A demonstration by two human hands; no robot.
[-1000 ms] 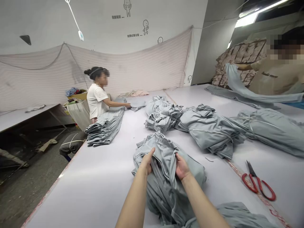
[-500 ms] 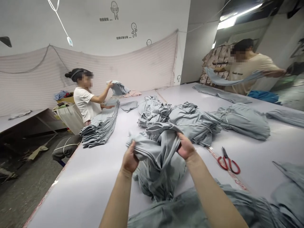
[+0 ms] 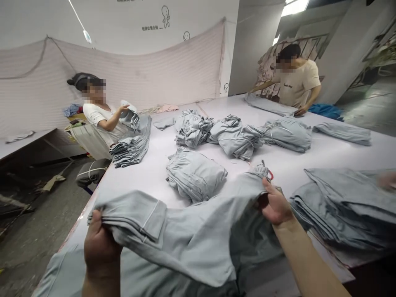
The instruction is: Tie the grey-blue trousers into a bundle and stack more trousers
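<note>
Grey-blue trousers (image 3: 198,231) in several layers stretch between my two hands above the near side of the table. My left hand (image 3: 102,247) is closed around the folded layers at the left end, thumb on top; a thin white string crosses the cloth there. At the right end, my right hand (image 3: 276,204) pinches the cloth beside a gathered edge. Its fingertips are partly hidden under the fabric. Just beyond the held cloth lies a tied-up grey-blue bundle (image 3: 194,173). Behind my right hand, a red scissors handle (image 3: 271,175) shows; the cloth hides most of the scissors.
More grey-blue bundles (image 3: 235,136) lie across the white table (image 3: 278,165). A folded pile (image 3: 340,206) is at right, with another person's blurred hand (image 3: 388,180) over it. Two co-workers handle cloth: one at left by a long stack (image 3: 130,146), one at far right.
My hands have come nearer and spread apart, drawing the cloth out wide between them. The view has shifted. The far-right co-worker has lowered a piece onto the table; the left one has drawn cloth closer.
</note>
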